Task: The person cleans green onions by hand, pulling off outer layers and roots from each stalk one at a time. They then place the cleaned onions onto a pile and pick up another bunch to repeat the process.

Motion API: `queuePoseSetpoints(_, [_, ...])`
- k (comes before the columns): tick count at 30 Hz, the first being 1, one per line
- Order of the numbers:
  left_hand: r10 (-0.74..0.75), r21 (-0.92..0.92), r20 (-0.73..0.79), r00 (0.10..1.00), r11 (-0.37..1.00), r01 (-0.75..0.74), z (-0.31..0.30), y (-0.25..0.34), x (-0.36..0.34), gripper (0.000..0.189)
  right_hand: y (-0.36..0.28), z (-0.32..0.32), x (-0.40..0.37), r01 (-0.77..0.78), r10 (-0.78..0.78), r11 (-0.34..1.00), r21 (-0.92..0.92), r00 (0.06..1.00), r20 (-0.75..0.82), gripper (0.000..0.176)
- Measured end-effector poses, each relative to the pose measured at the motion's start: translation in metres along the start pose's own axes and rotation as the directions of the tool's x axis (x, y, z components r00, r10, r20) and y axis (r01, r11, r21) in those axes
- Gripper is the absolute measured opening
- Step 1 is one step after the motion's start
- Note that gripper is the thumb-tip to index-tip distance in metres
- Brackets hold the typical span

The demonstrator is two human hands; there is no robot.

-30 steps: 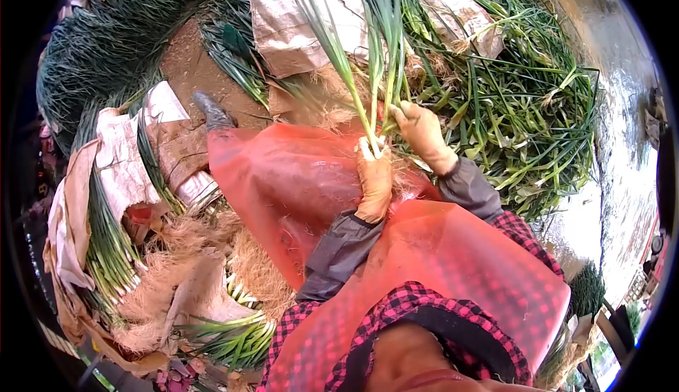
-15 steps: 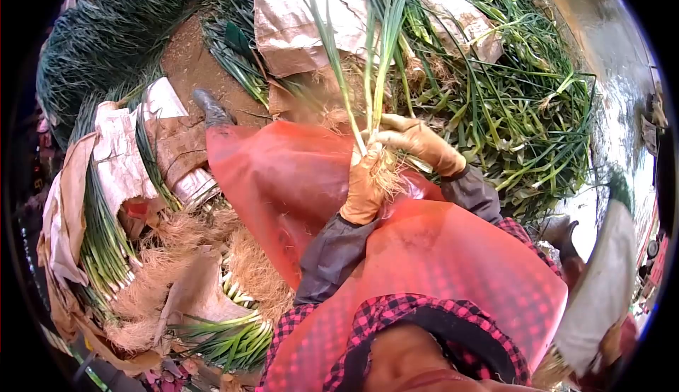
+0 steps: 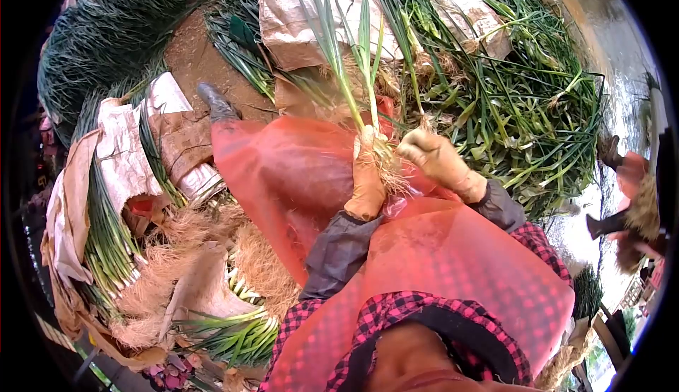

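My left hand (image 3: 367,176), in an orange glove, is closed around the lower ends of a few green onions (image 3: 364,95). Their leaves point up and away from me, and their pale stringy roots (image 3: 390,169) hang to the right of the glove. Just right of the roots is my right hand (image 3: 442,160), also gloved, its fingers curled together; what they hold, if anything, is hidden. A thin stalk ends at the top of this hand, and whether it is held I cannot tell.
A red apron (image 3: 283,173) covers my lap. Loose green onions and leaves (image 3: 530,123) are heaped at the right, beside pale sacking (image 3: 311,24). Bundled onions (image 3: 109,243) with sacking lie left, a dark green pile (image 3: 106,45) behind. Another person (image 3: 633,208) is partly visible at the far right.
My right hand has moved right, away from the onions and my left hand. The onions in my left hand lean more to the left. The grey shape at the lower right is gone.
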State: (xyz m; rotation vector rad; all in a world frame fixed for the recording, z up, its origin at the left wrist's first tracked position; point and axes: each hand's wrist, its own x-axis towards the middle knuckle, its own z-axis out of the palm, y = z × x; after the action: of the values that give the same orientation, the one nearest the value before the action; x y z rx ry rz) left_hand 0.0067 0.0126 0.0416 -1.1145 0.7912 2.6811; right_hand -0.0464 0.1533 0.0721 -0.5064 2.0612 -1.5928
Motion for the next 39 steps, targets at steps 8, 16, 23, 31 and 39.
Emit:
queuePoseSetpoints(8, [0.175,-0.077,0.054,0.983,0.982,-0.171,0.01,-0.011,0.01,0.017,0.02,0.014,0.014,-0.195,0.187,0.955,0.224,0.981,0.053,0.021])
queuePoseSetpoints(16, [-0.045,-0.172,-0.124,0.991,0.985,0.023,0.022,0.017,0.006,0.015,-0.031,-0.022,-0.025,0.199,-0.207,0.951,0.237,0.978,0.012,0.023])
queuePoseSetpoints(23, [0.175,-0.056,0.149,0.973,0.984,-0.168,0.014,0.028,-0.017,0.016,0.025,-0.038,0.03,-0.179,0.193,0.975,0.131,0.975,-0.105,0.051])
queuePoseSetpoints(31, [0.083,0.099,0.125,0.989,0.99,-0.096,-0.006,-0.004,-0.003,0.014,0.062,0.011,0.107,0.349,-0.349,0.937,0.013,0.933,0.093,0.039])
queuePoseSetpoints(39, [0.015,-0.029,-0.21,0.978,0.999,-0.022,0.001,-0.005,0.01,0.008,0.088,0.02,0.107,-0.007,0.012,0.994,-0.109,0.999,0.05,0.025])
